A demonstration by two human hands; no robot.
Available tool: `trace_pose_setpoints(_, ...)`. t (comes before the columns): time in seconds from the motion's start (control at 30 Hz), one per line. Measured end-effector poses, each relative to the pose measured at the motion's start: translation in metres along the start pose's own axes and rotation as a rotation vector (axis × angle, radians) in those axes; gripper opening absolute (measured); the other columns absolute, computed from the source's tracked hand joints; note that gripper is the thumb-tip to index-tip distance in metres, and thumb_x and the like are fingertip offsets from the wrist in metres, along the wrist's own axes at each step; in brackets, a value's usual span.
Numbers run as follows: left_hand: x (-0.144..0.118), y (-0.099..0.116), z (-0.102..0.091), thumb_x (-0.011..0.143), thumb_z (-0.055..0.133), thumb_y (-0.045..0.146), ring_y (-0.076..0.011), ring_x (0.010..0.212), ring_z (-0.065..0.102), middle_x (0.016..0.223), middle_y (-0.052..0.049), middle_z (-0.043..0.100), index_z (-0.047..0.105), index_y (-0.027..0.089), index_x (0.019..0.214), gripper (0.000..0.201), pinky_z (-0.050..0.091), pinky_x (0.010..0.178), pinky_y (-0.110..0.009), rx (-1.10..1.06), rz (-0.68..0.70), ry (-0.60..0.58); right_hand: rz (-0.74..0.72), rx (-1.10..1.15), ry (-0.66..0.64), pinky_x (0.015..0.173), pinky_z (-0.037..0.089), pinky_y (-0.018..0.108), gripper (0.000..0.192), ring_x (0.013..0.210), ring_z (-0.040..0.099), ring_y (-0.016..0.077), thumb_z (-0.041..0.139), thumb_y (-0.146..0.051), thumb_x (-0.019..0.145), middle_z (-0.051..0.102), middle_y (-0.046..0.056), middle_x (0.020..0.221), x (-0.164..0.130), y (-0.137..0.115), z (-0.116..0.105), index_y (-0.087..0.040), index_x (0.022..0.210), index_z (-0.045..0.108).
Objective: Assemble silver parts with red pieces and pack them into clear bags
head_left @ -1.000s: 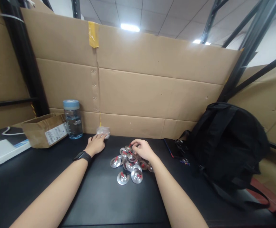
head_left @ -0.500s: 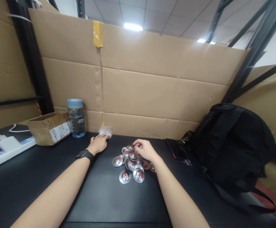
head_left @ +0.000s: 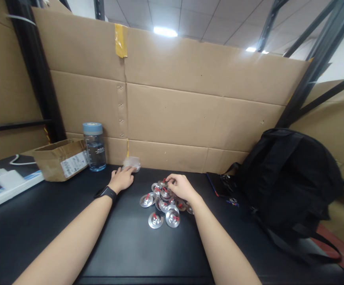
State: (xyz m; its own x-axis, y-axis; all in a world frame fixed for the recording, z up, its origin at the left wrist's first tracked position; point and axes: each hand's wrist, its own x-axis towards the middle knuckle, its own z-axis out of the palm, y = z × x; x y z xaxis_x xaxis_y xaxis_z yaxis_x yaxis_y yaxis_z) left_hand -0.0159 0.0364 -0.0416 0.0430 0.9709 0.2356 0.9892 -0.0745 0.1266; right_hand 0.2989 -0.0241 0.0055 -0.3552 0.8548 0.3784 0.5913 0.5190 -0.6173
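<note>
My fingers (head_left: 172, 181) on the right hand (head_left: 181, 187) are curled down onto the far edge of the pile of small metal discs (head_left: 163, 202), thumb and forefinger pinched on one disc at the top of the heap, though the knuckles hide just how firm that hold is. The discs are silvery, shallow-domed, each with a bit of red at its centre, and they lie heaped directly under and just nearer me than those fingertips, with two loose ones (head_left: 155, 220) lying apart on the near side. My left hand (head_left: 122, 179) lies flat and relaxed on the black table (head_left: 41, 221), off to the left of the pile, fingertips touching a small clear plastic bag (head_left: 131, 162) against the cardboard wall (head_left: 189, 103); it grips nothing. To do this pick well, I judge I should take one disc by its rim only, lift it straight up so the neighbours do not slide, and keep my wrist low so the heap does not scatter toward the black backpack (head_left: 287, 178) on the right. Beyond my left fingers stands a water bottle (head_left: 94, 147) with a pale blue cap; there is print on it, too small for me to read surely. The open cardboard box (head_left: 59, 158) beside it carries a white shipping label, its lines illegible. My wrist wears a black watch (head_left: 105, 193).
</note>
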Motion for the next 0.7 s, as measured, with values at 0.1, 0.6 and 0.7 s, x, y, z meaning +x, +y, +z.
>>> trace_pose_setpoints(0.1, -0.001, 0.0, -0.005, 0.092, 0.04, 0.03, -0.0378, 0.134, 0.048, 0.156, -0.006, 0.045, 0.049, 0.03, 0.146, 0.055, 0.034, 0.107, -0.055, 0.002, 0.014, 0.015, -0.011, -0.003, 0.004, 0.062, 0.048, 0.021, 0.022, 0.063, 0.065, 0.0134, 0.06, -0.012, 0.08, 0.077, 0.002, 0.081, 0.0, 0.0, -0.001, -0.021, 0.092, 0.076)
trace_pose_setpoints(0.6, -0.006, 0.002, -0.018, 0.091, 0.043, 0.029, -0.0371, 0.138, 0.044, 0.144, -0.013, 0.057, 0.006, 0.033, 0.161, 0.08, 0.033, 0.104, -0.057, -0.022, 0.007, 0.018, -0.021, -0.015, 0.013, 0.063, 0.047, 0.022, 0.023, 0.064, 0.065, 0.0141, 0.059, -0.011, 0.078, 0.076, 0.001, 0.078, 0.001, 0.003, -0.001, -0.022, 0.091, 0.076)
trace_pose_setpoints(0.7, -0.006, 0.003, -0.019, 0.09, 0.044, 0.029, -0.0381, 0.137, 0.044, 0.144, -0.014, 0.057, 0.001, 0.032, 0.162, 0.083, 0.033, 0.103, -0.058, -0.029, 0.008, 0.028, -0.023, -0.028, 0.021, 0.063, 0.047, 0.022, 0.022, 0.064, 0.065, 0.0142, 0.059, -0.012, 0.08, 0.076, 0.002, 0.08, 0.001, 0.003, 0.0, -0.021, 0.09, 0.076)
